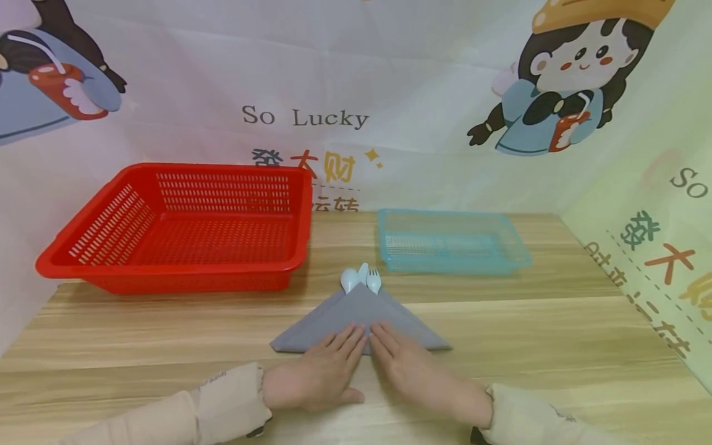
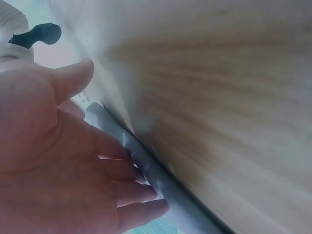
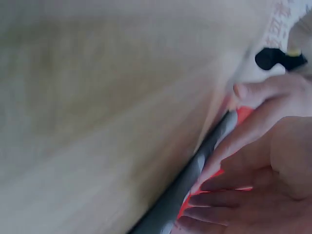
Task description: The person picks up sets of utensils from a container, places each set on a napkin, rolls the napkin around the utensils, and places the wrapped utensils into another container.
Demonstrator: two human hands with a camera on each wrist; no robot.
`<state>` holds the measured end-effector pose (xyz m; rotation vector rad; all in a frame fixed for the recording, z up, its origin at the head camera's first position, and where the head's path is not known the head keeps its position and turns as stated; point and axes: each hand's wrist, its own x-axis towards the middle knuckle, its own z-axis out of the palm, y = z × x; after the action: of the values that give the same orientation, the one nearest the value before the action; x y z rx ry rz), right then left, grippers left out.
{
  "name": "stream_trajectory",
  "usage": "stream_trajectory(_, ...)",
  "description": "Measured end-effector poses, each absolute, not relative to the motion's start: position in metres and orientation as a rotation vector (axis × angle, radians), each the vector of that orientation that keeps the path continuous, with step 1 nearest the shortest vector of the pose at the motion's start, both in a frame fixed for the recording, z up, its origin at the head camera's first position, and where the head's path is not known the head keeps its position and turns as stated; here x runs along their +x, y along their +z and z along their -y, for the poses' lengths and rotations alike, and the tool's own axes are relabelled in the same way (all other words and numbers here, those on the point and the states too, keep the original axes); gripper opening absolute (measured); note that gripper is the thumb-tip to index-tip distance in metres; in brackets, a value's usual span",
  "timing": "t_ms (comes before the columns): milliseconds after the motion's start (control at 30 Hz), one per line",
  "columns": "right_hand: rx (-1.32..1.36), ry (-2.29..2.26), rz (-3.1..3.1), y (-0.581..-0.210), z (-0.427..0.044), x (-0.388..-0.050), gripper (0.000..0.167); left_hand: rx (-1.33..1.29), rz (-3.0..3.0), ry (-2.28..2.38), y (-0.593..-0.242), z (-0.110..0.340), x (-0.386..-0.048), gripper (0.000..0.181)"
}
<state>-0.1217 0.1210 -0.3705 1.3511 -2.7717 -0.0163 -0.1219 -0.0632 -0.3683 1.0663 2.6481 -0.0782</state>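
Observation:
A grey napkin point(image 1: 356, 315), folded to a triangle, lies on the wooden table with its peak pointing away from me. Out of the peak stick the heads of a white spoon point(image 1: 349, 279), a white knife point(image 1: 363, 272) and a white fork point(image 1: 374, 280); their handles are hidden under the cloth. My left hand point(image 1: 319, 374) rests on the napkin's near edge, fingers straight. Beside it my right hand point(image 1: 414, 371) touches the same edge with straight fingers. Both wrist views show the napkin's folded edge point(image 2: 141, 161) along the fingertips.
A red plastic basket point(image 1: 183, 269) stands at the back left. At the back right is a smaller light-blue basket point(image 1: 456, 267). A printed cloth point(image 1: 423, 123) hangs behind the table point(image 1: 556, 346) and along its right side.

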Motion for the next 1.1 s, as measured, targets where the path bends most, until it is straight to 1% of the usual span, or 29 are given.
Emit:
stream_trajectory(233, 1.335, -0.231, 2.886, -0.371, -0.118, -0.111, 0.042, 1.068, -2.651, -0.124, -0.367, 0.061, -0.123, 0.074)
stream_trajectory(633, 1.28, -0.271, 2.902, -0.377, -0.133, -0.106, 0.041, 1.064, -2.656, -0.113, -0.366, 0.061, -0.123, 0.075)
stream_trajectory(1100, 0.969, -0.094, 3.141, -0.386, -0.159, -0.096, 0.038, 1.045, -2.65, -0.054, -0.367, 0.062, -0.122, 0.075)
